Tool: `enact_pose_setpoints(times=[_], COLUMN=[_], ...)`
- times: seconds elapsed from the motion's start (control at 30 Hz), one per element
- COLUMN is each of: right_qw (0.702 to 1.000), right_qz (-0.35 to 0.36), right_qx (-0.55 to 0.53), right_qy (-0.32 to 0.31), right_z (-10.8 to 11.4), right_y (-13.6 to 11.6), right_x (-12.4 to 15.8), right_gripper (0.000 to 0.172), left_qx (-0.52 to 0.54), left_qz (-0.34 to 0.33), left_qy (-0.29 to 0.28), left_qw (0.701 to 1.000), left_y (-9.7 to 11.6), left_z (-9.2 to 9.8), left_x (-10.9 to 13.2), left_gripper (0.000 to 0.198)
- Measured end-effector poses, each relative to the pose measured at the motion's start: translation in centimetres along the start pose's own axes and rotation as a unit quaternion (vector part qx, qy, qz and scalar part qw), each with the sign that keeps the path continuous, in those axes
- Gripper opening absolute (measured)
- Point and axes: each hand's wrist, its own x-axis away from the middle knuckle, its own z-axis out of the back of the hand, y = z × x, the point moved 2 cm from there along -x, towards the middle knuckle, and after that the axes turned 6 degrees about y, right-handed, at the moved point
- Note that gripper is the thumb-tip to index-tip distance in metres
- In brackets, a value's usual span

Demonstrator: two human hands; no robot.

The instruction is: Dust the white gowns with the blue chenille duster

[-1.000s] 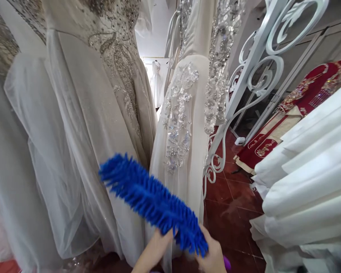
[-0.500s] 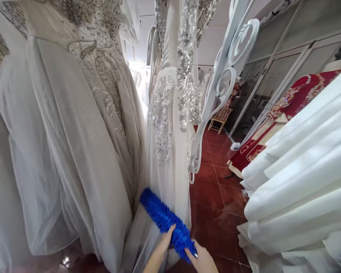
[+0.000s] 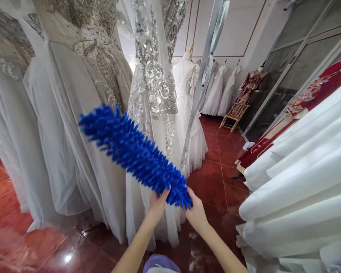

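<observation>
A blue fluffy duster head [image 3: 132, 153] slants up to the left in front of me. My left hand [image 3: 157, 204] and my right hand [image 3: 196, 213] both grip its lower right end. Behind the duster hang white beaded gowns: one with gold-silver beading [image 3: 85, 87] on the left and one with silver sequins [image 3: 155, 91] in the middle. The duster's upper tip lies in front of the left gown's skirt. Below my arms shows a purple thing [image 3: 161, 263], partly cut off.
A white ornate metal stand [image 3: 200, 91] rises just right of the sequin gown. White folded fabric [image 3: 301, 182] fills the right side, with a red embroidered garment [image 3: 298, 110] behind it. More gowns on mannequins [image 3: 218, 91] and a small wooden stool [image 3: 233, 113] stand at the back on the red tiled floor [image 3: 216, 178].
The duster rose and swung up to the left, both hands lifting with it. The view turned, opening up the back of the room past the white stand.
</observation>
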Motion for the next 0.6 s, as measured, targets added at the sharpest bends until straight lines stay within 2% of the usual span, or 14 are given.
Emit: enact_pose_setpoints(times=[0.07,0.13,0.2,0.27,0.37,0.47,0.53,0.6], right_qw=[0.998,0.995,0.991,0.989,0.985,0.963,0.951,0.950], right_qz=[-0.023,-0.053,-0.079,-0.096,-0.137,-0.199,-0.201,-0.157], right_qx=[0.019,0.055,0.086,0.099,0.102,0.153,0.192,0.223], right_qy=[0.048,0.068,0.062,0.045,-0.012,-0.096,-0.138,-0.151], right_z=[0.7,1.1,1.2,0.8,-0.4,-1.5,-1.8,-1.8], right_y=[-0.6,-0.1,1.5,4.1,9.1,13.9,15.7,15.6], right_x=[-2.7,-4.3,-4.5,-3.1,1.6,7.5,10.3,11.3], right_gripper=[0.051,0.050,0.048,0.047,0.046,0.042,0.042,0.045], left_qx=[0.012,-0.011,-0.043,-0.067,-0.094,-0.107,-0.112,-0.121], left_qz=[-0.080,-0.115,-0.110,-0.084,-0.002,0.113,0.181,0.272], left_qy=[-0.059,-0.087,-0.094,-0.097,-0.109,-0.147,-0.169,-0.192], left_qw=[0.995,0.990,0.988,0.989,0.990,0.977,0.962,0.935], left_y=[3.0,3.1,0.7,-3.4,-10.8,-17.3,-20.1,-21.4], left_z=[-3.7,-6.4,-7.8,-7.7,-5.2,-1.0,2.2,5.1], left_x=[-1.9,-3.9,-5.5,-6.2,-5.6,-3.5,-2.0,-0.7], left_gripper=[0.049,0.045,0.045,0.050,0.068,0.089,0.091,0.085])
